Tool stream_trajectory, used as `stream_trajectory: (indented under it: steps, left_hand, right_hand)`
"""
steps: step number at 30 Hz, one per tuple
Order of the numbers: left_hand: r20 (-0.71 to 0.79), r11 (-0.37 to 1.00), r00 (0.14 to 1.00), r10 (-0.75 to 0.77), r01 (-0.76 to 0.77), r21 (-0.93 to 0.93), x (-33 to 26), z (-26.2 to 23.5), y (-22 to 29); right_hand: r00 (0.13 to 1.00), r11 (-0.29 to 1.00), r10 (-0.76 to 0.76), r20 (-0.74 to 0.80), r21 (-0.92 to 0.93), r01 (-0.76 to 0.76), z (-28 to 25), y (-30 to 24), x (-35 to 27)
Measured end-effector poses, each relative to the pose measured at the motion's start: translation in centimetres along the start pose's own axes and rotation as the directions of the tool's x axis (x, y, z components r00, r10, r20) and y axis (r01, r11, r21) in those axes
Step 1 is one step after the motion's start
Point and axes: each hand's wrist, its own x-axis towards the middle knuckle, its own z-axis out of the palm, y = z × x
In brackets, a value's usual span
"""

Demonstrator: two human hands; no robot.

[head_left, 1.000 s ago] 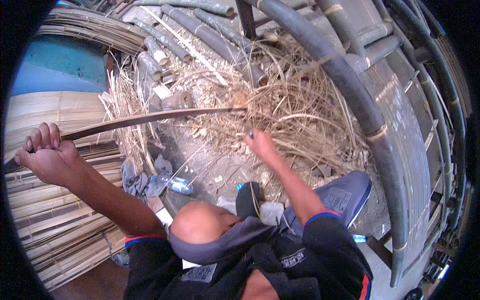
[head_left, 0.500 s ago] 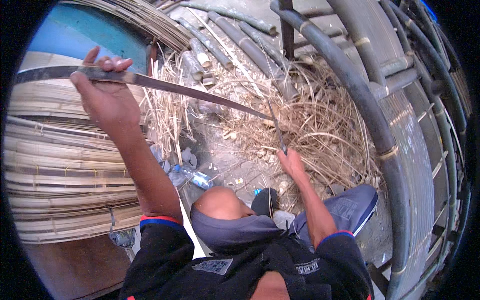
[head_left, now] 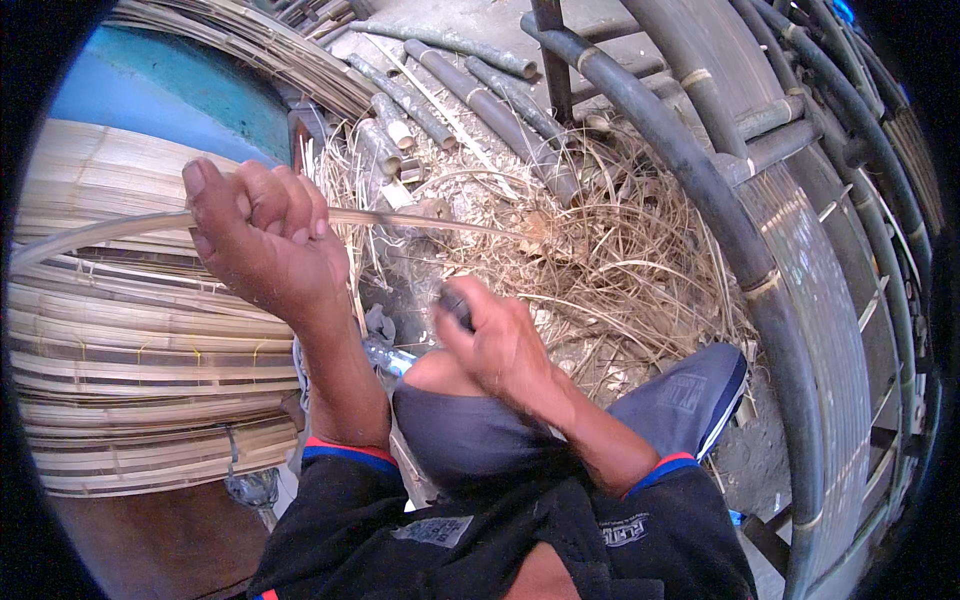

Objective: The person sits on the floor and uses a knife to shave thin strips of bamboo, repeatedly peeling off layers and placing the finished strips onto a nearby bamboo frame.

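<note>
My left hand is raised at the left with its fingers curled round a long, thin bamboo strip. One part of the strip bends out past the hand to the left. Its other part runs right toward a heap of shavings. In front of my knee, my right hand is closed round the dark handle of a knife. The hand is somewhat blurred, and I cannot make out the blade. The knife handle is apart from the strip.
Bundled bamboo slats lie stacked on the left. Cut bamboo poles rest on the ground ahead. A dark bamboo frame curves along the right. A plastic bottle lies beside my knee.
My right hand has come back toward my body and left, bringing the knife away from the strip. My left hand has turned over and moved right and lower, still holding the strip.
</note>
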Motion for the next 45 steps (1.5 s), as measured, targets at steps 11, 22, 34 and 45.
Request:
stream_trajectory:
  steps: [11, 22, 34, 45]
  left_hand:
    - [-0.114, 0.99, 0.992, 0.051, -0.035, 0.138, 1.4, -2.3, -1.4]
    - [-0.08, 1.0, 0.997, -0.001, 0.003, 0.015, 4.5, -7.4, -2.8]
    - [-0.19, 0.994, 0.981, 0.025, -0.005, 0.106, 6.3, -7.7, -4.7]
    - [-0.161, 0.998, 0.987, -0.016, 0.025, 0.053, 5.7, -6.4, -4.3]
  right_hand:
    - [0.93, 0.917, 0.367, -0.016, -0.159, -0.365, 1.5, 10.0, 0.2]
    - [0.76, 0.757, 0.649, 0.039, -0.129, -0.64, 1.1, 21.3, 1.0]
    - [0.935, 0.858, 0.311, -0.172, -0.372, -0.354, 3.3, 25.7, 0.0]
    - [0.717, 0.643, 0.657, -0.233, -0.324, -0.694, 0.9, 35.6, -3.9]
